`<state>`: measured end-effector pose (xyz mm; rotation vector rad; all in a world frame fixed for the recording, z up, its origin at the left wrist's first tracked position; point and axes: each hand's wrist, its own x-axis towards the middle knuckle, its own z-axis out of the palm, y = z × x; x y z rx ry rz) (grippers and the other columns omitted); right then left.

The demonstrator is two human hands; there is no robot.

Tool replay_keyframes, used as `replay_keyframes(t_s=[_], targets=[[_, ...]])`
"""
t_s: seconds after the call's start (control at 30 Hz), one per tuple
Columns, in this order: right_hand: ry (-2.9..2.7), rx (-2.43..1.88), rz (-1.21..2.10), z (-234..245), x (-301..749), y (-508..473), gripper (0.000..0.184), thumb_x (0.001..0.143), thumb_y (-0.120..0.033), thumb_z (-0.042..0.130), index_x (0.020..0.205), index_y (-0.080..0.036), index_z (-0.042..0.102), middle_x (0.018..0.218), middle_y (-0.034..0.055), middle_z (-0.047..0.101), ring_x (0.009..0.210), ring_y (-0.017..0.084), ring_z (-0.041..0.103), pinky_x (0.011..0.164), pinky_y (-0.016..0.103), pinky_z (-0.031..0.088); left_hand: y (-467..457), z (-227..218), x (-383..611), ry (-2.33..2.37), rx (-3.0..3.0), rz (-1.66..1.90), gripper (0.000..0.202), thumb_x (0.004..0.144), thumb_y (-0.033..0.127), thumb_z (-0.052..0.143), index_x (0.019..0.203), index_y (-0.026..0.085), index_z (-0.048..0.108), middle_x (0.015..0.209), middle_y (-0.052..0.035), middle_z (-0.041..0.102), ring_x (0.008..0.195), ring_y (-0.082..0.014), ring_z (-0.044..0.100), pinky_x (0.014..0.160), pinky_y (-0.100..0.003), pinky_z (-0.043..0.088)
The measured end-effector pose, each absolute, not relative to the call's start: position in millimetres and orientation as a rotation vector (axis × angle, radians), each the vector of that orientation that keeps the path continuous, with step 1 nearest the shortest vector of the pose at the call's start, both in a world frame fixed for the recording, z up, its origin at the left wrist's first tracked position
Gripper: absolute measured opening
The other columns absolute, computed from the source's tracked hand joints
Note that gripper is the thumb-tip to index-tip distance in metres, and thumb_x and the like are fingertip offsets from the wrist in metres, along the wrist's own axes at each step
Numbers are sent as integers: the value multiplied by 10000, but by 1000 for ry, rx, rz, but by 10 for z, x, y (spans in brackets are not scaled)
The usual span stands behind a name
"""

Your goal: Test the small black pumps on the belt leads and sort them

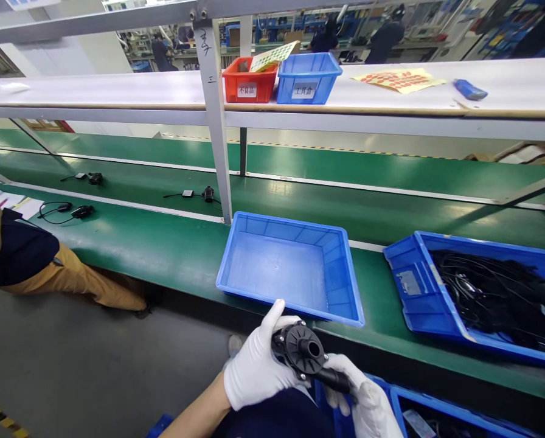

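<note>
A black pump (302,350) with a round ribbed cover, a central port and a side pipe is held up in front of my body. My left hand (261,359), in a white glove, is wrapped round its left side with the thumb pointing up. On the right, my gloved right hand (361,392) grips the pump near its side pipe, fingers curled under it. Just beyond the pump, an empty blue tray (291,307) rests on the green bench edge.
To the right stands a blue crate (418,286) of black cables. Below are more blue bins (404,395). A red bin (249,82) and a blue bin (306,76) sit on the shelf (140,91). Cabled black parts (208,193) lie on the conveyor. A co-worker (30,255) is at left.
</note>
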<state>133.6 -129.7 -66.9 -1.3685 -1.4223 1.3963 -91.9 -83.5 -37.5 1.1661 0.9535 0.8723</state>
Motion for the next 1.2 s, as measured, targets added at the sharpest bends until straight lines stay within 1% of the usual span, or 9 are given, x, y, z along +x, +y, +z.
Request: replay_keyframes(t_s=[0.3, 0.47, 0.7, 0.83, 0.9, 0.97, 1.07, 1.13, 1.2], targets=[[-1383, -1382, 1382, -667, 1297, -1337, 756, 986, -813, 239, 1095, -266, 750, 612, 12, 610, 527, 169, 535, 555, 271, 442, -869, -407, -944, 957, 1277, 909, 1270, 681, 302, 941, 1663, 292, 136, 1456, -148, 620, 1244, -313, 673, 1142, -502, 483], [-1286, -1423, 1457, -698, 1267, -1294, 783, 947, -851, 263, 967, -232, 742, 590, 27, 617, 489, 164, 487, 515, 279, 386, -888, -431, -944, 991, 1302, 927, 1231, 706, 337, 930, 1663, 291, 157, 1434, -145, 629, 1217, -315, 683, 1137, -506, 488], [-1005, -1603, 1524, -331, 1038, -1166, 573, 774, -787, 701, 786, -216, 647, 541, -19, 551, 492, 123, 452, 490, 236, 372, -898, -325, -975, 1039, 1156, 871, 1296, 640, 437, 969, 1661, 288, 183, 1431, -134, 623, 1245, -328, 650, 1153, -518, 457], [-460, -1514, 1780, -120, 903, -996, 669, 728, -836, 713, 704, -190, 541, 492, -67, 441, 418, 37, 278, 404, 150, 175, -815, -301, -1176, 874, 978, 885, 872, 892, 695, 664, 1561, 194, 417, 1232, -153, 712, 1009, -264, 708, 946, -438, 554], [-333, -1479, 1845, -93, 886, -901, 722, 626, -847, 781, 646, -184, 496, 438, -110, 328, 384, -1, 135, 390, 147, 82, -781, -306, -1272, 877, 946, 960, 680, 1011, 686, 437, 1415, 155, 570, 1136, -155, 730, 907, -230, 705, 863, -398, 562], [-316, -1478, 1855, -85, 883, -825, 757, 556, -843, 823, 605, -188, 448, 430, -119, 303, 384, -10, 108, 391, 149, 56, -783, -296, -1301, 960, 974, 1014, 600, 1039, 644, 404, 1293, 160, 651, 1141, -148, 720, 946, -234, 700, 900, -404, 555], [-445, -1542, 1821, -51, 857, -778, 764, 590, -872, 781, 575, -194, 429, 465, -80, 383, 404, 15, 201, 389, 159, 109, -846, -241, -1196, 1102, 1081, 977, 613, 882, 627, 714, 1317, 200, 650, 1284, -137, 658, 1127, -299, 659, 1040, -463, 504], [-660, -1585, 1746, -15, 815, -787, 736, 686, -879, 711, 570, -191, 476, 508, -34, 476, 442, 51, 329, 411, 177, 237, -887, -203, -1080, 1223, 1067, 927, 937, 638, 530, 947, 1433, 215, 565, 1350, -137, 619, 1226, -354, 607, 1104, -500, 456], [-936, -1544, 1681, 15, 773, -815, 731, 753, -896, 629, 573, -195, 530, 516, 5, 546, 482, 97, 435, 482, 221, 368, -902, -201, -993, 1228, 943, 927, 1161, 552, 429, 1003, 1542, 226, 431, 1384, -135, 611, 1276, -359, 579, 1138, -503, 420]])
